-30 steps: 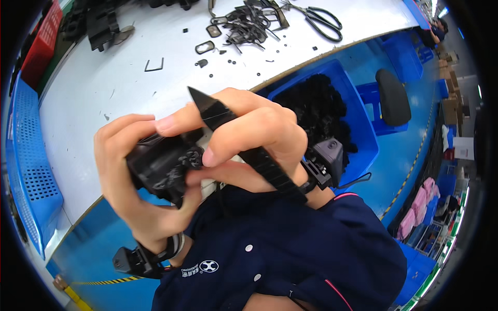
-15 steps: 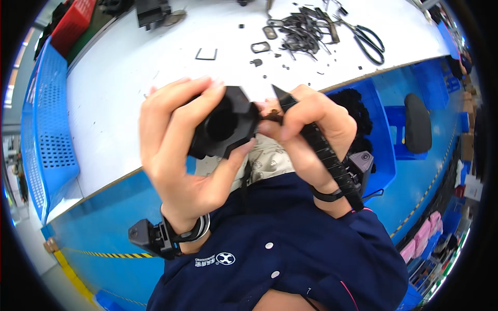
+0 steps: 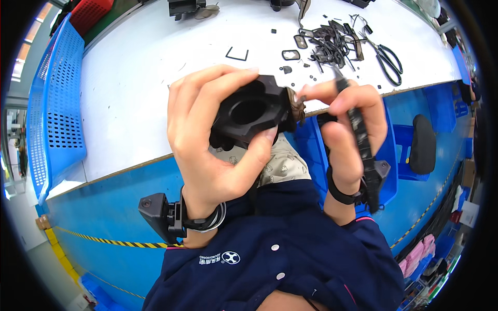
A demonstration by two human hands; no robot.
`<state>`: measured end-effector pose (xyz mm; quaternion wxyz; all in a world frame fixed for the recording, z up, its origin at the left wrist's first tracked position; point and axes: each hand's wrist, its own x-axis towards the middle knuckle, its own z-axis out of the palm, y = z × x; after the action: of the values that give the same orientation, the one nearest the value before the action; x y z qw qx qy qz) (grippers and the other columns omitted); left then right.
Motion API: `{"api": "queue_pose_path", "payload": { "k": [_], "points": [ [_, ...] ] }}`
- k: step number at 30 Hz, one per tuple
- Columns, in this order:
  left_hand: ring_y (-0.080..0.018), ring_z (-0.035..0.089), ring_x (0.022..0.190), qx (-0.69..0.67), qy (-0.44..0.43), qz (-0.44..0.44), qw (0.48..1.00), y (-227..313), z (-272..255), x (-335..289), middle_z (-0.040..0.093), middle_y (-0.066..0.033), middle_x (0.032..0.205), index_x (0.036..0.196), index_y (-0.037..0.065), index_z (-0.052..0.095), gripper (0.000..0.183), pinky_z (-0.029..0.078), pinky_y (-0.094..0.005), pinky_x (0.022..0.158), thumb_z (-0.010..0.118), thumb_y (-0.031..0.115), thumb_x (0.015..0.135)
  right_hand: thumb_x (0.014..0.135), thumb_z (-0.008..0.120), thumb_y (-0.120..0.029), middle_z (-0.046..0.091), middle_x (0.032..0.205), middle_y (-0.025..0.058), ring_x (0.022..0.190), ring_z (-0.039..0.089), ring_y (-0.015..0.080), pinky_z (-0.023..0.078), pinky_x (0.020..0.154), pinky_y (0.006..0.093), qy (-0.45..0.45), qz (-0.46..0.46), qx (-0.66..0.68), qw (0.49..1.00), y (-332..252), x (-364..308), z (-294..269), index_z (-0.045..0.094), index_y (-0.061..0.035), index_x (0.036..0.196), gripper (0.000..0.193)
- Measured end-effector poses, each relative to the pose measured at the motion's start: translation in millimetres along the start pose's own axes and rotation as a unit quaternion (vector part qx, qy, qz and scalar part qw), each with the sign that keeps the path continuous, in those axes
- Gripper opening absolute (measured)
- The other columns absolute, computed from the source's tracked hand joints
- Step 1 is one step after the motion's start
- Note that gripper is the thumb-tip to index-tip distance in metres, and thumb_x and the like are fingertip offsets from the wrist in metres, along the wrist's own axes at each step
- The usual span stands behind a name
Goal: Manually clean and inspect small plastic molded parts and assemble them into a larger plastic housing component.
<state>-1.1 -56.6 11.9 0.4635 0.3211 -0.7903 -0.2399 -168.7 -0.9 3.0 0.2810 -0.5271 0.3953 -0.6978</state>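
My left hand (image 3: 205, 137) is wrapped round a black plastic part (image 3: 275, 106) with angled faces and a round opening, held up over the table's front edge. A crumpled brownish strip (image 3: 296, 103) hangs at the part's right side. My right hand (image 3: 358, 119), partly blurred, grips a knife with a long handle wrapped in black tape (image 3: 359, 132). Its pointed tip is up, and the handle runs down past my wrist. The right fingertips are close to the brownish strip; whether they touch it I cannot tell.
On the white table (image 3: 135, 93) lie a heap of black scraps (image 3: 332, 46), black-handled scissors (image 3: 388, 65) and a thin black bracket (image 3: 237, 54). A blue perforated basket (image 3: 59, 114) stands at the left. Below the table's edge at right is a blue bin (image 3: 389, 176), near a stool (image 3: 421, 145).
Both hands and the black part appear further right in the view. My right hand has drawn away from the part, and the knife stands more upright.
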Motion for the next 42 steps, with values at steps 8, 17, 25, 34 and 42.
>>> {"api": "queue_pose_path", "payload": {
  "k": [8,17,25,34,42],
  "points": [
    [-0.0232,0.045,0.085,0.151,-0.010,0.002,0.989,17,4,-8,0.043,-0.0092,0.094,0.105,0.006,0.061,0.058,0.039,-0.0322,0.074,0.078,0.016,0.050,0.082,0.058,-0.040,0.057,0.095,0.0190,0.073,0.061,0.0235,0.052,0.060,0.0311,-0.067,-0.123,-0.126,0.982,-10,-6,-15,0.050,0.0050,0.109,0.053],
    [-0.0246,0.043,0.086,0.174,-0.041,0.006,0.984,20,11,-6,0.044,-0.0092,0.092,0.101,0.010,0.063,0.055,0.038,-0.0335,0.075,0.076,0.017,0.048,0.067,0.073,-0.003,0.063,0.095,0.0142,0.082,0.062,0.0236,0.051,0.071,0.0295,-0.102,-0.069,-0.138,0.983,-12,-18,-20,0.063,-0.0003,0.096,0.031],
    [-0.0247,0.043,0.086,0.165,-0.048,0.006,0.985,19,10,-5,0.044,-0.0092,0.091,0.099,0.010,0.063,0.054,0.038,-0.0336,0.074,0.076,0.015,0.047,0.071,0.068,0.000,0.060,0.109,0.0210,0.078,0.061,0.0233,0.049,0.068,0.0292,-0.126,-0.017,-0.063,0.990,-4,-19,-21,0.058,-0.0013,0.099,0.030],
    [-0.0244,0.045,0.088,0.148,0.018,-0.010,0.989,16,18,-11,0.050,-0.0081,0.093,0.096,0.006,0.055,0.048,0.038,-0.0328,0.075,0.076,0.009,0.053,0.083,0.058,-0.008,0.063,0.097,0.0249,0.063,0.060,0.0182,0.048,0.058,0.0246,-0.127,-0.155,-0.232,0.952,-7,-5,-9,0.055,0.0004,0.102,0.021],
    [-0.0214,0.047,0.087,0.082,0.083,-0.071,0.991,13,19,-14,0.051,-0.0071,0.094,0.100,0.004,0.050,0.051,0.038,-0.0310,0.076,0.079,0.012,0.058,0.087,0.052,-0.003,0.062,0.096,0.0259,0.072,0.063,0.0198,0.052,0.063,0.0277,-0.055,-0.188,-0.237,0.952,4,7,10,0.053,0.0046,0.103,0.018]
  ]
}}
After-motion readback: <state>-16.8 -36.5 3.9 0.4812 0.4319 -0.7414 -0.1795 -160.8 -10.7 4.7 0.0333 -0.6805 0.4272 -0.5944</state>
